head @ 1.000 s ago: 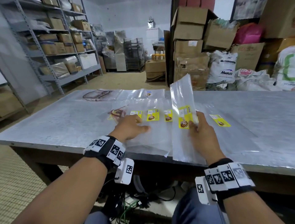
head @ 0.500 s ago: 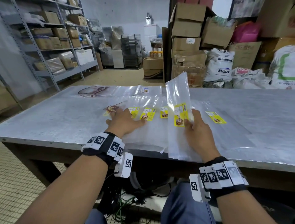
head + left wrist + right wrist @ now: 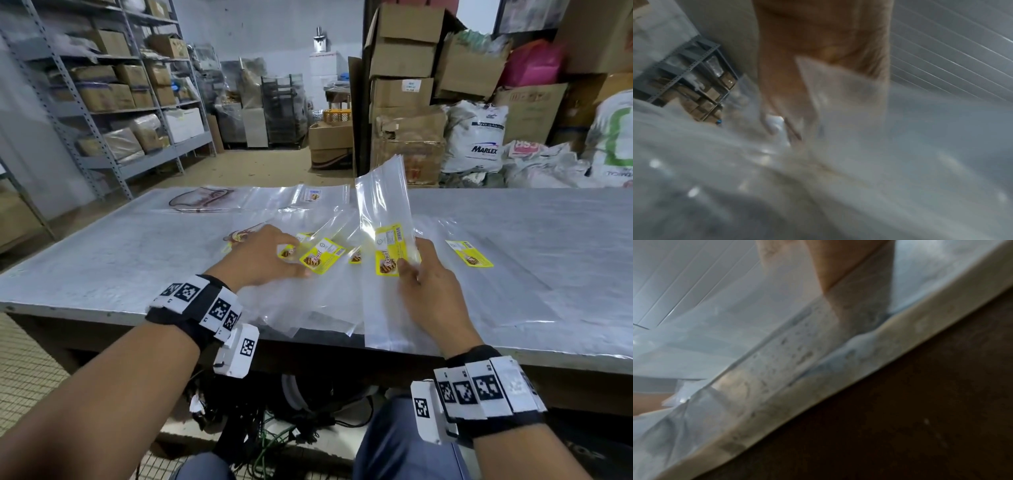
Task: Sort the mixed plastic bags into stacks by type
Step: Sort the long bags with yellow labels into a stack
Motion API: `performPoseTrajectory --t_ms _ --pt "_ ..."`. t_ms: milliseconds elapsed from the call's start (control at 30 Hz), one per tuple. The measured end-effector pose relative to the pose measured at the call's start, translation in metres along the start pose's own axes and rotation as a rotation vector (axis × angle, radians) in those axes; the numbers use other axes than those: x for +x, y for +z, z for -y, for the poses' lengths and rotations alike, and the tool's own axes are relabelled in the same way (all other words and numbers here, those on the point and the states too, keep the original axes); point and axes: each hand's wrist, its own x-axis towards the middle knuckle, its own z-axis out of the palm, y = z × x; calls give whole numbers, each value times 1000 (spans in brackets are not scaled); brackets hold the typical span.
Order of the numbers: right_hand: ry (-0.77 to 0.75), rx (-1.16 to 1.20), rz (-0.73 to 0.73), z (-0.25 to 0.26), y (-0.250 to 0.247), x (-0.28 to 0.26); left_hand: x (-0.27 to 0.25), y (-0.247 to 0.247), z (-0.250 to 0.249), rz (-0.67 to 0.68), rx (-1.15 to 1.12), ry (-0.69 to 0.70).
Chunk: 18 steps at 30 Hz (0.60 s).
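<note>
A grey metal-topped desk point(image 3: 513, 219) fills the foreground. Grey steel shelving point(image 3: 102, 113) loaded with brown cardboard boxes lines the left wall. Stacked brown cartons point(image 3: 404, 68) rise beyond the desk, beside a white printed sack point(image 3: 474, 137) and a pink bag point(image 3: 532, 63).

The head view is evenly lit and fairly sharp, with wide-angle bending at its edges and soft glare on the clear bags point(image 3: 380, 205) and the grey table point(image 3: 513, 222). Both wrist views are dim, heavily motion-blurred and out of focus.
</note>
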Motion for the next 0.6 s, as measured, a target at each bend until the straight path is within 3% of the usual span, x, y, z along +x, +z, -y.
performPoseTrajectory --t_ms 167,333,467,600 --pt "0 4 3 -1 0 1 12 -8 4 55 -22 -149" --pt "-5 14 -7 -2 2 1 19 -9 8 28 -104 -227" --pt "-10 20 -9 -2 2 1 20 -12 4 36 -248 -250" --pt "1 20 -6 -2 2 1 17 -13 2 6 -321 -163"
